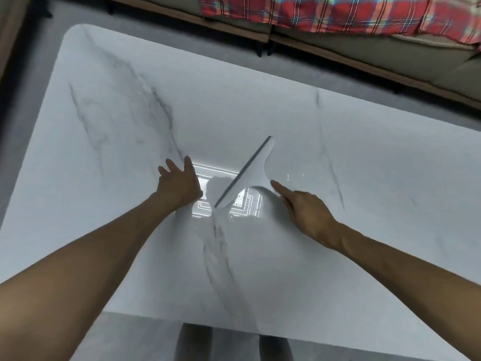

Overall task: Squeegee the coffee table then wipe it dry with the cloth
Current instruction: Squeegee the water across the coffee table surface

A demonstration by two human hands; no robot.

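Observation:
The white marble-look coffee table (109, 157) fills most of the view. A white squeegee (253, 169) with a grey rubber blade rests on the tabletop near the middle, its blade running diagonally from lower left to upper right. My right hand (308, 213) is curled around its handle from the right, with the index finger stretched along it. My left hand (179, 185) lies flat on the table just left of the blade's lower end, fingers spread and holding nothing. A few water droplets (288, 176) glint to the right of the squeegee. I see no cloth.
A sofa (364, 52) with a red plaid blanket (325, 14) runs along the far side of the table, across a strip of grey floor (286, 71). A ceiling light's reflection (221, 170) shines on the tabletop between my hands. My legs (195, 342) show below the near edge.

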